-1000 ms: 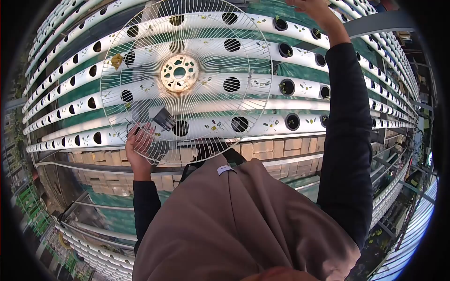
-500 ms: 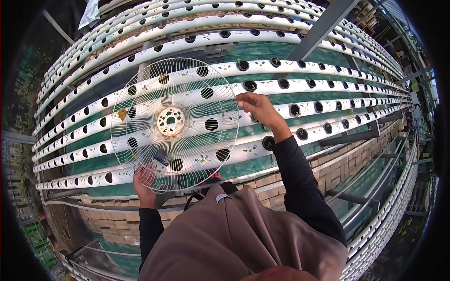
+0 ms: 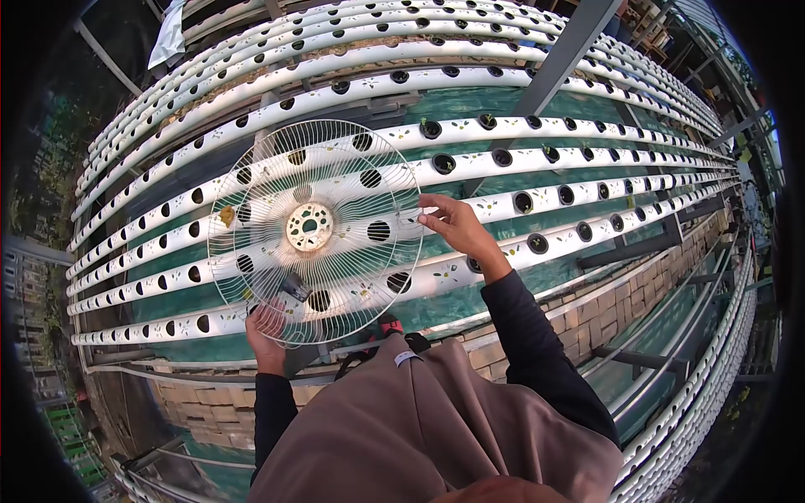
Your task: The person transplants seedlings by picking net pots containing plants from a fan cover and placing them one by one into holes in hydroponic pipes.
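A round white wire fan guard [image 3: 309, 227], with a rusty-edged hub plate at its centre, lies over several white planting pipes [image 3: 470, 130]. My left hand [image 3: 267, 327] is at its lower-left rim, fingers curled at the wires and partly hidden behind them. My right hand [image 3: 457, 225] pinches the right rim between thumb and fingers. Through the wires, near my left fingertips, shows a small dark object [image 3: 293, 287] whose kind I cannot make out. A yellowed leaf [image 3: 226, 216] shows at the guard's left side.
Black pots with seedlings [image 3: 430, 128] sit in pipe holes to the right; holes at left look bare. A grey metal post [image 3: 570, 63] rises behind the pipes. Brick paving [image 3: 604, 310] and another pipe rack [image 3: 683, 402] lie to the right and near me.
My right hand has moved down along the guard's right rim. My left hand stays at the lower-left rim. The whole view has shifted slightly.
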`<act>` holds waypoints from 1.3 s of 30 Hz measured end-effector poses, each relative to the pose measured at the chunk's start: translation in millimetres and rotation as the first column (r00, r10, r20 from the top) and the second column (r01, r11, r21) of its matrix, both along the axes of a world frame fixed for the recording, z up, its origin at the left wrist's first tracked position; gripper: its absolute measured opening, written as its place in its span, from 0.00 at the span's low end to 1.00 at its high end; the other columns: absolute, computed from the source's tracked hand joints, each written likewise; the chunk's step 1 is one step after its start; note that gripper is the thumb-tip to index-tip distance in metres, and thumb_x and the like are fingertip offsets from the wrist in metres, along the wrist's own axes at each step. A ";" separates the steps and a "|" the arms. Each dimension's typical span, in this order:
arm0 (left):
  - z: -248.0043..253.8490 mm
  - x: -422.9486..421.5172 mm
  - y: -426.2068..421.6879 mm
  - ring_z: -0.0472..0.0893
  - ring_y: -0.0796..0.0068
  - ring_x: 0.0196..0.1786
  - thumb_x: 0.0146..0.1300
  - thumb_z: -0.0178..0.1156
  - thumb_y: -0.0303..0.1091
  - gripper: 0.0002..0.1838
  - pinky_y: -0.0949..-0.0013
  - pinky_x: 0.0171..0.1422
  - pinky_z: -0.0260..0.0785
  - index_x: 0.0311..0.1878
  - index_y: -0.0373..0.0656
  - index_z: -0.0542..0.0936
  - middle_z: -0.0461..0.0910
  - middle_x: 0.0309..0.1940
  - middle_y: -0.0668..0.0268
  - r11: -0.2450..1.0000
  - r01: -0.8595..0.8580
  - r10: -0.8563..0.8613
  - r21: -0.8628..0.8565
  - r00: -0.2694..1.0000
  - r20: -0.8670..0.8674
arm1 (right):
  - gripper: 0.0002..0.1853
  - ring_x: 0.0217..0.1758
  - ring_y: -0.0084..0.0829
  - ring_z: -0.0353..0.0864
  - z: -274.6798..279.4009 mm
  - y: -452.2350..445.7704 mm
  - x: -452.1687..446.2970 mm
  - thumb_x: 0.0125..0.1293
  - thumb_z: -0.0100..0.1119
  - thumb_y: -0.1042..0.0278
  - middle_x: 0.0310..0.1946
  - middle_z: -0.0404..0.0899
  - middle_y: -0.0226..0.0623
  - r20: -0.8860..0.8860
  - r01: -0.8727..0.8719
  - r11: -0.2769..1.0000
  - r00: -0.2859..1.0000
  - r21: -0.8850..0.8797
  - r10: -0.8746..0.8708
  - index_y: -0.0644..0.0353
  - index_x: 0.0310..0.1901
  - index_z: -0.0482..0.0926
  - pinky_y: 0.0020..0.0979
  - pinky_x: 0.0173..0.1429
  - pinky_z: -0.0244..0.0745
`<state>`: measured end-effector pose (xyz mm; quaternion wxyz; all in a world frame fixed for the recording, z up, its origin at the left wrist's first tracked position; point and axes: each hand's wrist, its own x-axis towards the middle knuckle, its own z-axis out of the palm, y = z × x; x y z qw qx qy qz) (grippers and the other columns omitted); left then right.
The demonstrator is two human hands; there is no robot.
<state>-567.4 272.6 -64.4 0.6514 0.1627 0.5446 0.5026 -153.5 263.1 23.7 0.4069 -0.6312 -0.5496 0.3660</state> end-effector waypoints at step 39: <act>34.2 -28.4 22.1 0.78 0.73 0.27 0.64 0.53 0.45 0.18 0.70 0.34 0.70 0.42 0.36 0.74 0.78 0.29 0.62 0.950 -0.119 0.288 0.289 0.691 -0.663 | 0.26 0.53 0.52 0.71 -16.7 44.1 -204.0 0.53 0.63 0.67 0.52 0.69 0.55 0.444 -0.667 0.741 0.688 0.076 0.574 0.61 0.55 0.69 0.41 0.55 0.69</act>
